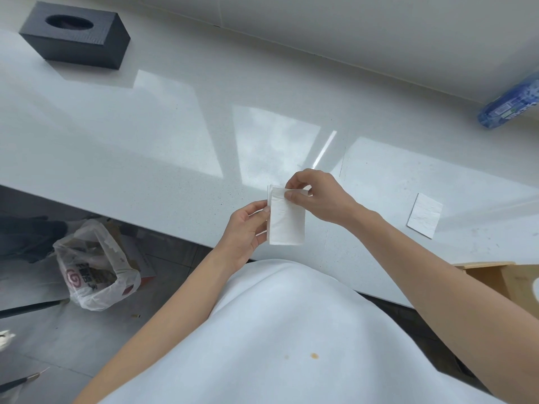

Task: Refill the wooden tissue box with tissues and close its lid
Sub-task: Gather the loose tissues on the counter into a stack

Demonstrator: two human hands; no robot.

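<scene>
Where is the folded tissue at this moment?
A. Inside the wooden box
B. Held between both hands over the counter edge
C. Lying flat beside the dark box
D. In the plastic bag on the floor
B: the left hand and right hand pinch the folded tissue above the counter edge.

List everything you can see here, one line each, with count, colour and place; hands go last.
folded tissue: one, white, held above the near edge of the counter
tissue on counter: one, white, lying flat to the right of the hands
wooden tissue box: one, light brown, partly seen at the right edge
dark tissue box: one, dark grey, far left on the counter
bottle: one, blue, far right by the wall
counter: one, glossy white
plastic bag: one, clear with print, on the floor at left
left hand: one, pinching the folded tissue's left edge
right hand: one, pinching its top
</scene>
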